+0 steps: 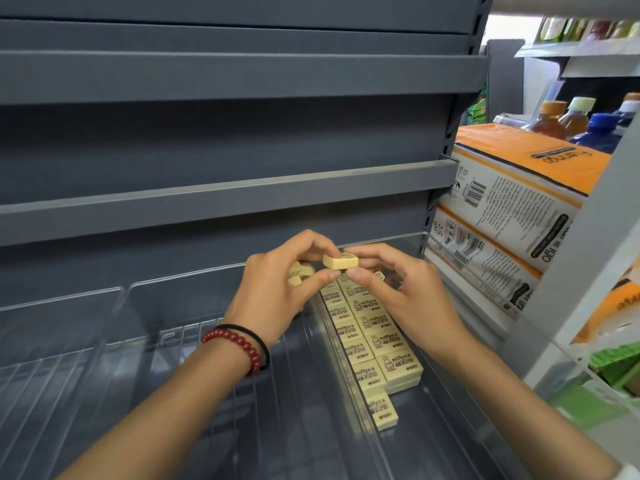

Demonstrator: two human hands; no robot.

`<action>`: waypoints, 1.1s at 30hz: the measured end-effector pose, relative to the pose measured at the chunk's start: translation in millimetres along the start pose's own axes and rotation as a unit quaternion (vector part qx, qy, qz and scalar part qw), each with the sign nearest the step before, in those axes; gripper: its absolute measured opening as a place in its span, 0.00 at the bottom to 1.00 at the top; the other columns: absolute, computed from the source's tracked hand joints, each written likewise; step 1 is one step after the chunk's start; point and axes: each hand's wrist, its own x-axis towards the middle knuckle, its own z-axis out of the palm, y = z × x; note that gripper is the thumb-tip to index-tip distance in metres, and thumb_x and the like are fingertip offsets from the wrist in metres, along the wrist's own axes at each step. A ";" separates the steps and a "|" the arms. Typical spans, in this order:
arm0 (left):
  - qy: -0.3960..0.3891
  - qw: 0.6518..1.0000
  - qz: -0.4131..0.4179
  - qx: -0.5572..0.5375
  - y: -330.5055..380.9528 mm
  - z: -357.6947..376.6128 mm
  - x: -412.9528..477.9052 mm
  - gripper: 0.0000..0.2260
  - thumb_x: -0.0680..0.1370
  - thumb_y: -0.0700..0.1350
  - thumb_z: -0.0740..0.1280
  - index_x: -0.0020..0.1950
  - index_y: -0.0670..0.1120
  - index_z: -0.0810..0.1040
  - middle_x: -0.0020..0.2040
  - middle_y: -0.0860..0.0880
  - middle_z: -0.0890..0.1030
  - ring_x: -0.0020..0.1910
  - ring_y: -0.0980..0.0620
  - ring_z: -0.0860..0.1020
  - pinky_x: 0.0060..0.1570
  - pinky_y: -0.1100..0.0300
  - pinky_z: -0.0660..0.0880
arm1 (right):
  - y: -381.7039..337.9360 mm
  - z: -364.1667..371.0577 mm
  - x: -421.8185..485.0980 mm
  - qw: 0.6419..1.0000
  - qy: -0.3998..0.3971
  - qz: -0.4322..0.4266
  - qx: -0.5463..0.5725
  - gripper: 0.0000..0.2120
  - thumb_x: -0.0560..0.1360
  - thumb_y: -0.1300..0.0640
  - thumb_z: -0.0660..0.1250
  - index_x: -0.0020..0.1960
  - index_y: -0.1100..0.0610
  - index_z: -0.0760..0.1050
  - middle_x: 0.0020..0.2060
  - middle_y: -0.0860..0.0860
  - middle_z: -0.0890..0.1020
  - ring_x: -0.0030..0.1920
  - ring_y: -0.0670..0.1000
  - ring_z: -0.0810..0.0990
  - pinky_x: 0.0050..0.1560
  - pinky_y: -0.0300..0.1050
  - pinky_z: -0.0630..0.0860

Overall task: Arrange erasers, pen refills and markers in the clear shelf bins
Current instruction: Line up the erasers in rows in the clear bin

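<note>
The left hand [277,292] and right hand [405,292] each pinch one end of a cream eraser [340,261], its long axis lying side to side. It hangs over the far end of the eraser rows [377,341] in the clear bin [433,427]. The free space looks to lie lower and nearer the person.

The left hand [277,296] half hides the erasers [298,271] in its palm; top-right shelf goods [588,29] are blurred

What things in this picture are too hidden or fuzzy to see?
Head view only.
- Spare erasers in the left hand: its fingers hide how many.
- Far end of the eraser rows: the right hand, pinching an eraser, covers it.
- Bottles, top right: labels blurred.
</note>
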 end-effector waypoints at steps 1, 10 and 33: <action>-0.002 1.000 0.002 0.000 -0.4 -0.1 0.0 0.08 0.73 0.46 0.73 0.49 0.55 0.78 0.45 0.67 0.80 0.44 0.67 0.79 0.38 0.74 0.74 | 0.0 -0.2 -0.3 1.000 0.000 -0.002 0.003 0.13 0.75 0.51 0.69 0.60 0.49 0.79 0.49 0.41 0.84 0.50 0.45 0.82 0.42 0.36 0.72; 0.035 0.999 -0.026 -0.029 1.8 -0.9 2.0 0.15 0.68 0.37 0.76 0.46 0.55 0.79 0.44 0.64 0.82 0.44 0.64 0.79 0.43 0.64 0.78 | 4.3 -4.4 -1.1 0.998 0.062 -0.005 -0.033 0.13 0.71 0.58 0.74 0.54 0.49 0.79 0.43 0.42 0.82 0.43 0.45 0.80 0.40 0.30 0.71; 0.057 0.997 -0.048 -0.009 3.2 -0.6 -0.8 0.15 0.69 0.32 0.70 0.43 0.53 0.80 0.38 0.59 0.81 0.41 0.63 0.79 0.38 0.74 0.72 | 35.8 -12.7 -4.4 0.963 0.136 0.148 -0.177 0.10 0.74 0.63 0.71 0.54 0.55 0.79 0.37 0.45 0.79 0.39 0.40 0.77 0.39 0.28 0.71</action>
